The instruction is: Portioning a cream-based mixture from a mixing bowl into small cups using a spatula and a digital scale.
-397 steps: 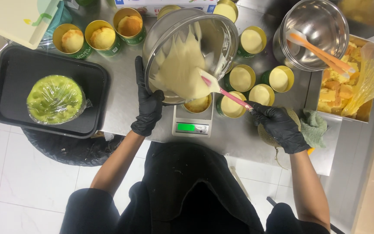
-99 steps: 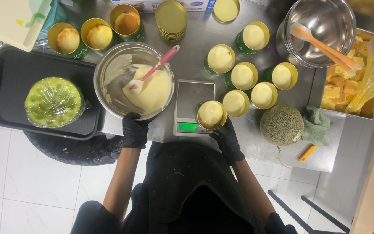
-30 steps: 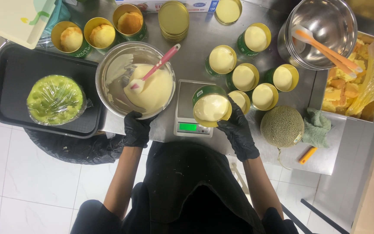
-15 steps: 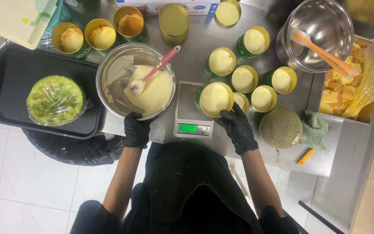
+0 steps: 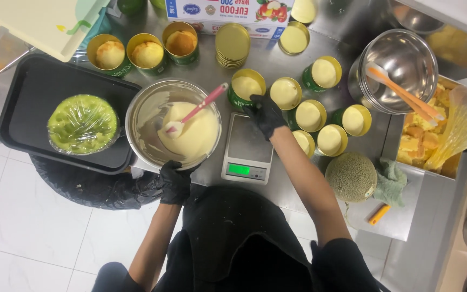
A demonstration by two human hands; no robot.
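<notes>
My left hand (image 5: 175,183), in a black glove, grips the near rim of a steel mixing bowl (image 5: 148,111) that holds pale yellow batter and a pink spatula (image 5: 197,110). My right hand (image 5: 266,114), also gloved, reaches over the digital scale (image 5: 247,148) and holds a green-and-gold cup (image 5: 246,86) filled with batter, set down just beyond the scale. The scale's platform is bare. Several more filled cups (image 5: 310,115) stand to the right of it.
A black tray (image 5: 33,97) at the left carries a green plastic-wrapped mould (image 5: 82,123). Three cups with cake (image 5: 146,53), a stack of gold lids (image 5: 232,43), a steel bowl with an orange spatula (image 5: 401,73), a bin of yellow fruit pieces (image 5: 420,143) and a melon (image 5: 351,177) surround the work area.
My right hand lifted the filled cup off the scale and carried it to the far side, beside the bowl. The left hand stayed on the bowl's rim.
</notes>
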